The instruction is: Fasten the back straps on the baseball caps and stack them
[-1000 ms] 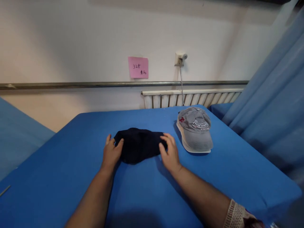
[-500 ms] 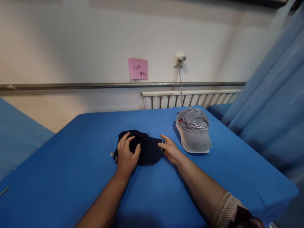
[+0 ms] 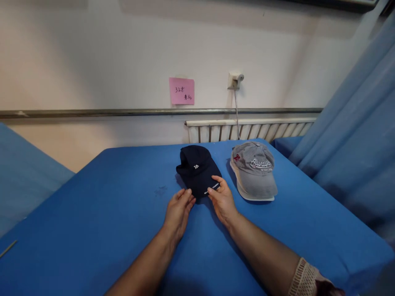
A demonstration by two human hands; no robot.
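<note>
A dark navy baseball cap (image 3: 199, 168) with a small white emblem on its front sits in the middle of the blue surface, its brim towards me. White lettering runs along the brim's edge. My right hand (image 3: 222, 200) pinches the brim's right front edge between thumb and fingers. At the brim's left front edge, my left hand (image 3: 179, 211) grips with the thumb on top and the fingers beneath. To the right stands a grey cap (image 3: 254, 166) with white "Always" embroidery, stacked over a paler cap whose edge (image 3: 242, 193) shows below.
The blue-covered table (image 3: 92, 205) reaches the wall. A pink note (image 3: 182, 91), a socket with a plug (image 3: 235, 81), a metal rail (image 3: 123, 113) and a radiator (image 3: 253, 128) are behind it. Blue curtains (image 3: 354, 123) hang at both sides; a thin stick (image 3: 8, 248) lies far left.
The navy cap has turned so its brim faces me and its emblem shows. My left hand has moved right from the crown to the brim; my right hand stays on the brim.
</note>
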